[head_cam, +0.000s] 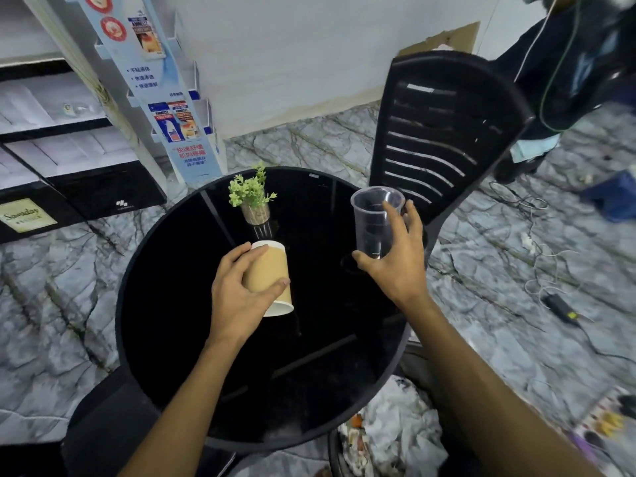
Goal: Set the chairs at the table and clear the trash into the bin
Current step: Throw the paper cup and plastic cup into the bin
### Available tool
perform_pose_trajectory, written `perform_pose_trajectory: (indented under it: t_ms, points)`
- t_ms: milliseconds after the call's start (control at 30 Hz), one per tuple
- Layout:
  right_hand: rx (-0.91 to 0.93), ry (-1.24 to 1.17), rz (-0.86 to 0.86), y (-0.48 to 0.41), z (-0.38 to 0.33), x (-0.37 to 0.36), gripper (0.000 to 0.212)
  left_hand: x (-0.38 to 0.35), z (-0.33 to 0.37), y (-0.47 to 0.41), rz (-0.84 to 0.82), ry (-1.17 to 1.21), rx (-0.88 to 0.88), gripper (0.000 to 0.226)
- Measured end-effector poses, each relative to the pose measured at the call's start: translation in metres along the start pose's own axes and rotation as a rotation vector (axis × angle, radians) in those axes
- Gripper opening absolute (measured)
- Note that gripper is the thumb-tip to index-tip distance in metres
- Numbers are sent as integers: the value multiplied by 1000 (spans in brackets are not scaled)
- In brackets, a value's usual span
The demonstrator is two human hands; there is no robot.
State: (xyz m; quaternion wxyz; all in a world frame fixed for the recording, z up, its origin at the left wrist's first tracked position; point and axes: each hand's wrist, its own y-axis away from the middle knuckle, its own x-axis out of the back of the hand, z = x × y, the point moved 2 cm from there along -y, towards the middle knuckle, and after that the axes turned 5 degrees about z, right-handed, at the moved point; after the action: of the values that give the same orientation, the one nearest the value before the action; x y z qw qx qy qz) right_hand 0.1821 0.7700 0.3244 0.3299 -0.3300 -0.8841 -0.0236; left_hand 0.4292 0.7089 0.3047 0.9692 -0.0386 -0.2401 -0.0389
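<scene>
Over the round black glass table, my left hand grips a brown paper cup tilted on its side, its white inside facing down toward me. My right hand holds a clear plastic cup upright above the table's right part. A black slatted chair stands at the table's far right edge. At the bottom right sits a bin lined with a white bag and holding trash. Part of a second black chair shows at the lower left, against the table's near edge.
A small green potted plant stands on the far side of the table. A printed display stand and black shelves are at the back left. Cables and a power adapter lie on the marble floor to the right.
</scene>
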Motion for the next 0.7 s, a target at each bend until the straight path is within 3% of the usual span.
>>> perform_pose_trajectory:
  t_ms: [267, 700]
  points:
    - [-49, 50, 122, 59, 32, 121, 81, -42, 66, 49, -113, 29, -130, 60]
    - [-103, 41, 249, 196, 106, 279, 45, -125, 135, 208, -329, 57, -253, 60]
